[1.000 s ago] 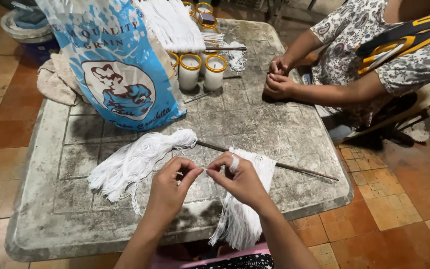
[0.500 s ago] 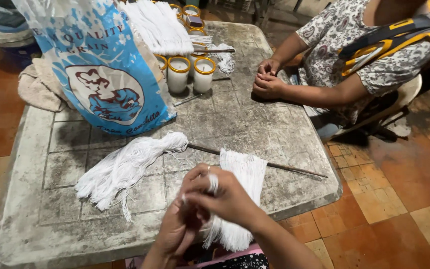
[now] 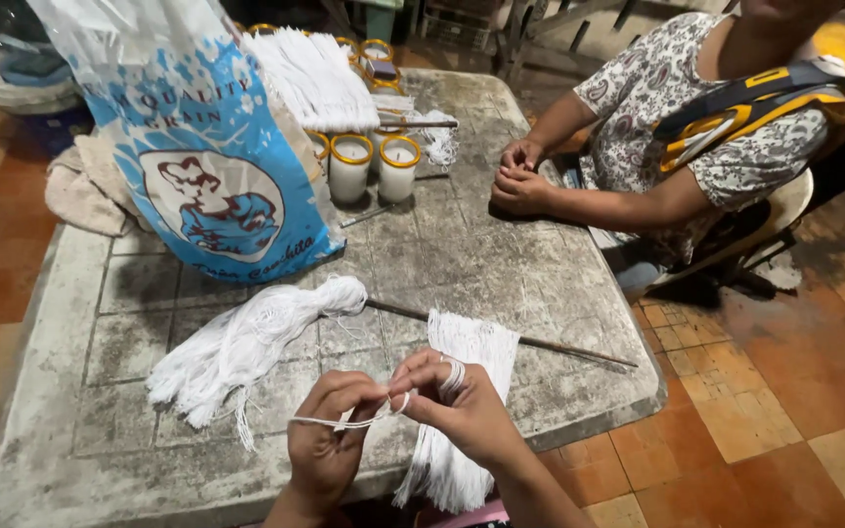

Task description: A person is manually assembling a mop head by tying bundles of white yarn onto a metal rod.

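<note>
Left hand (image 3: 330, 440) pinching white string (image 3: 344, 422); right hand (image 3: 462, 406) gripping its other end, loop wound round finger; string bundle (image 3: 246, 347) just left on stone table (image 3: 501, 264).

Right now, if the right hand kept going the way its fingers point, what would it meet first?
The right hand points left along the string, so it would meet the left hand first; they look nearly touching.

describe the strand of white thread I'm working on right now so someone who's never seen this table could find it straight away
Start at the grey stone table and go to its near edge, where the left hand and right hand meet. The single white strand runs taut between their fingertips. Unlike the loose white bundle and the fringe hanging from the thin rod, it is one thread, held above the table.
</note>
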